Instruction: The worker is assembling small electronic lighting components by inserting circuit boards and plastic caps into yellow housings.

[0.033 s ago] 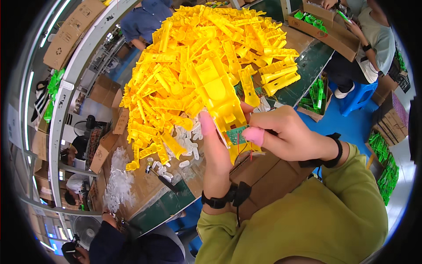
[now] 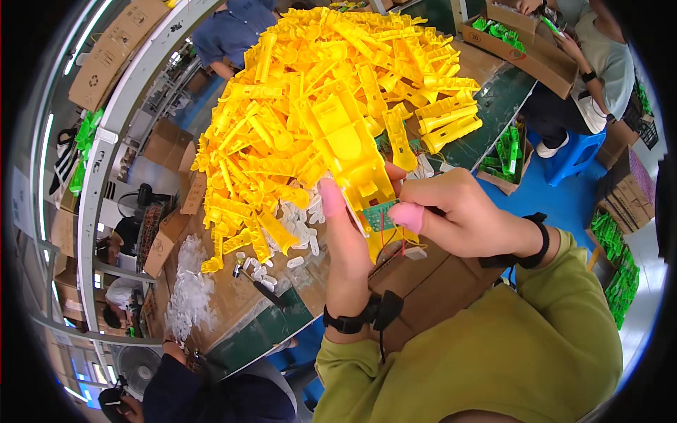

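A yellow plastic housing half [image 2: 347, 141] is gripped in my left hand [image 2: 344, 225], its hollow side facing up and its far end over the heap. Closed at the near end of the housing, my right hand [image 2: 458, 215] has its thumb pressed on a small green circuit board [image 2: 379, 216]. Thin red and dark wires trail from the board, and a small pale part [image 2: 416, 252] hangs below my right thumb. How my right fingers lie behind the board is partly hidden.
A large heap of yellow housings [image 2: 282, 92] covers the table ahead. Small white pieces [image 2: 296, 262], a black-handled tool [image 2: 266, 289] and clear plastic bits [image 2: 189, 296] lie left. An open cardboard box [image 2: 437, 289] sits below my hands. Co-workers sit left and far right.
The small pale part by the wires now shows more plainly below my right thumb. Both hands and the housing have barely moved.
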The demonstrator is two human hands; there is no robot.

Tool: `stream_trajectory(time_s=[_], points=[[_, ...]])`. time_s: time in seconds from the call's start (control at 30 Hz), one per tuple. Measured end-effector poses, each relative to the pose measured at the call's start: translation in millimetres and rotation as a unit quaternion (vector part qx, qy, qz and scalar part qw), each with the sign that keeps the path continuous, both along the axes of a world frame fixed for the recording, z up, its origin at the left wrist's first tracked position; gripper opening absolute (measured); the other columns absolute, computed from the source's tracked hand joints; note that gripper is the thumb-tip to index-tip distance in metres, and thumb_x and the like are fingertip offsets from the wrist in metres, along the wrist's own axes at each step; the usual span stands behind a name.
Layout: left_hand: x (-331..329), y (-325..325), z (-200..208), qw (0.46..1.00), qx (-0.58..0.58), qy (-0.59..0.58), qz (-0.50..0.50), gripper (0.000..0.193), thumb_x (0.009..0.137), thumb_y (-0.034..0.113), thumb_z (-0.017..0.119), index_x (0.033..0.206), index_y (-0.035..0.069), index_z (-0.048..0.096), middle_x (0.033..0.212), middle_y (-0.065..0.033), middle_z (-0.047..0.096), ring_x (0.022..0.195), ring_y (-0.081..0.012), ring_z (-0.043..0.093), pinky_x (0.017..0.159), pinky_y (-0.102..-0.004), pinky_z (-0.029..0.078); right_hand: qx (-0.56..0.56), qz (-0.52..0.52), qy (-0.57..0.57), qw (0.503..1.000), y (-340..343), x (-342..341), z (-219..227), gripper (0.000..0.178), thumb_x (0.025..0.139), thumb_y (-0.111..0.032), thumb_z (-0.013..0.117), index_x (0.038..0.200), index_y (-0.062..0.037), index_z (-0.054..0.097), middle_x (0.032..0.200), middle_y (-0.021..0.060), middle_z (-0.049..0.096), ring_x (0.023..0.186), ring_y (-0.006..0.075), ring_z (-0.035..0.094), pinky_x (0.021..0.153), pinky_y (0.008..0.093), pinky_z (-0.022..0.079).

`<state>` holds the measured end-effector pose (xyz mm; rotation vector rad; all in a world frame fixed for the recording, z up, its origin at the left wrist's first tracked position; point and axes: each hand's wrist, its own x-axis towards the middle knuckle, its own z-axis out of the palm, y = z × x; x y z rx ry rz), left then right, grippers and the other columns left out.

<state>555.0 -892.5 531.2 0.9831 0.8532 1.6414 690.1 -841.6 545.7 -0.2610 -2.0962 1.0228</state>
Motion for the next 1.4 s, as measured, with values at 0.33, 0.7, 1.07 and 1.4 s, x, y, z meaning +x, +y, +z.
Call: stream_trajectory(time_s=[0.33, 0.7, 1.07, 1.4], points=[[-7.2, -2.0, 0.6, 1.000, 0.009, -0.005, 0.012, 0.065, 0.085, 0.053, 0.015, 0.096, 0.000, 0.051, 0.083, -0.0086, 0.056, 0.076, -0.0164, 0.054, 0.068, -0.0287, 0.043, 0.001, 0.012, 0.015, 1.000, -0.3, -13.5, -6.5, 0.020, 0.081, -0.013, 0.050, 0.067, 0.0009, 0.050, 0.053, 0.0136, 0.047, 0.044, 0.0234, 0.047, 0.043, 0.0309, 0.034], [-12.0, -5.9, -12.9, 0.998, -0.015, 0.000, 0.068, 0.065, 0.083, 0.055, 0.018, 0.096, 0.001, 0.051, 0.085, -0.0077, 0.056, 0.076, -0.0157, 0.054, 0.068, -0.0286, 0.043, -0.179, 0.049, 0.003, 0.983, -8.1, -19.5, -12.0, 0.025, 0.085, -0.018, 0.047, 0.067, -0.0007, 0.047, 0.049, 0.0045, 0.036, 0.046, 0.0085, 0.033, 0.043, 0.0229, 0.030], [-15.9, -14.6, -21.5, 0.997, -0.026, 0.041, 0.062, 0.062, 0.084, 0.053, 0.018, 0.097, 0.001, 0.050, 0.088, -0.0087, 0.056, 0.079, -0.0171, 0.054, 0.070, -0.0296, 0.043, -0.039, 0.002, -0.003, 0.999, -16.4, -22.7, -17.1, 0.016, 0.079, -0.012, 0.051, 0.070, -0.0001, 0.051, 0.058, 0.0137, 0.050, 0.052, 0.0299, 0.051, 0.045, 0.0341, 0.037], [-22.2, -17.1, -23.1, 0.995, 0.008, -0.035, -0.090, 0.063, 0.083, 0.048, 0.020, 0.116, -0.001, 0.042, 0.099, -0.0126, 0.053, 0.088, -0.0206, 0.052, 0.075, -0.0316, 0.042, 0.022, 0.000, -0.132, 0.991, -9.2, -15.1, -7.8, 0.024, 0.078, -0.022, 0.055, 0.064, -0.0031, 0.051, 0.048, 0.0095, 0.047, 0.044, 0.0255, 0.050, 0.042, 0.0322, 0.036]])
